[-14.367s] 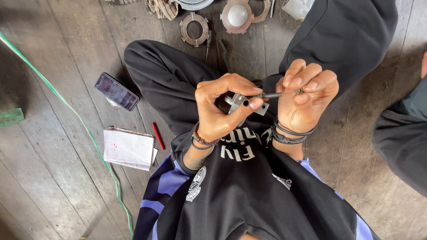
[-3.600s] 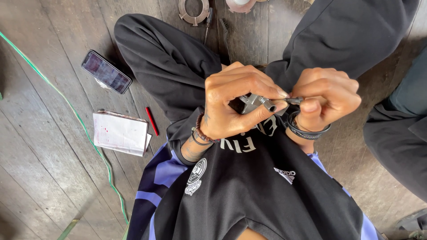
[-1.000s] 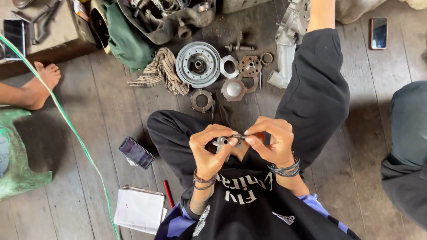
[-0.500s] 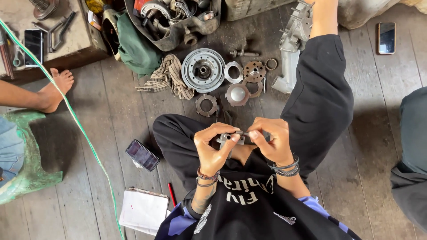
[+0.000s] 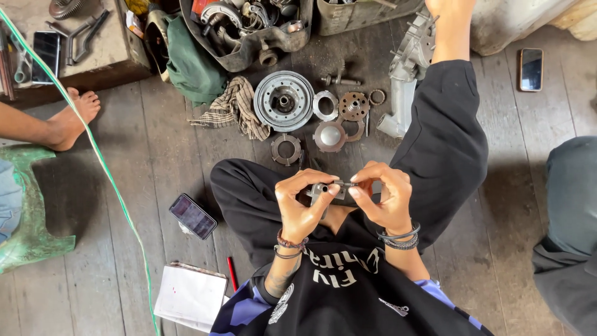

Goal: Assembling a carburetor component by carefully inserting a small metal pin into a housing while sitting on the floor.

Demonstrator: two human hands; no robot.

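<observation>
Black jersey with white lettering and blue-striped sleeves, black trousers, bead bracelets on left hand [image 5: 300, 208] wrist, dark bangles on right hand [image 5: 384, 200] wrist, bare feet.

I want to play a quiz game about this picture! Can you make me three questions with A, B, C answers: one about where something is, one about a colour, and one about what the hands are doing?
1. Where is the round metal wheel?
A. on the wooden floor in front of the crossed legs
B. on the green stool
C. in the person's lap

2. What colour is the pen beside the notebook?
A. blue
B. red
C. yellow

3. What are the left hand and right hand doing?
A. resting flat on the floor
B. holding a phone
C. both gripping a small metal part

Answers: 1 A, it lies on the boards among other rings and discs. 2 B, it shows red against the planks. 3 C, fingers of both hands close around the part.
</observation>
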